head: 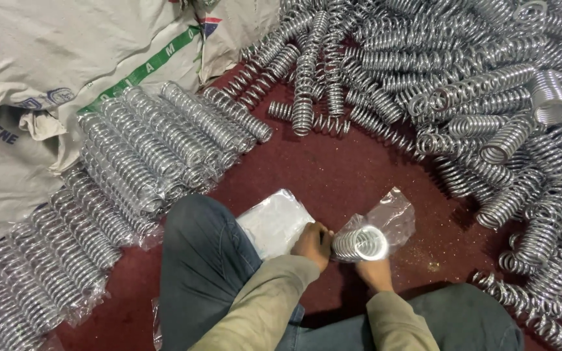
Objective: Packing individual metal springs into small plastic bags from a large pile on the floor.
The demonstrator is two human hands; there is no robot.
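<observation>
Right at the centre, one shiny metal coil spring (360, 244) sits end-on to the camera, partly inside a clear plastic bag (391, 214) whose loose end flares up and to the right. The left hand (313, 244) is curled against the spring's left side, fingers folded in and touching the coils; the right hand (373, 272) is underneath, gripping the spring and bag from below, though its fingers are mostly hidden behind the spring, so how tightly they close is hard to tell. Just to the left, one stack of flat clear bags (276, 222) lies on the dark red floor (333, 172), leaning on the person's raised knee (196, 260) in dark trousers. Both sleeves are olive. Further left, bagged springs (157, 140) lie side by side in rows: roughly ten or so in the upper row, a second row running down toward the lower left corner of the floor, where it is cut off by the frame, so no exact count. Behind them, white woven sacks (47, 84) fill the upper left, at least two. Across the top and right edge, a big loose pile of unbagged springs (482, 91) sprawls, dozens tangled over each other, too many and too overlapped to count.
</observation>
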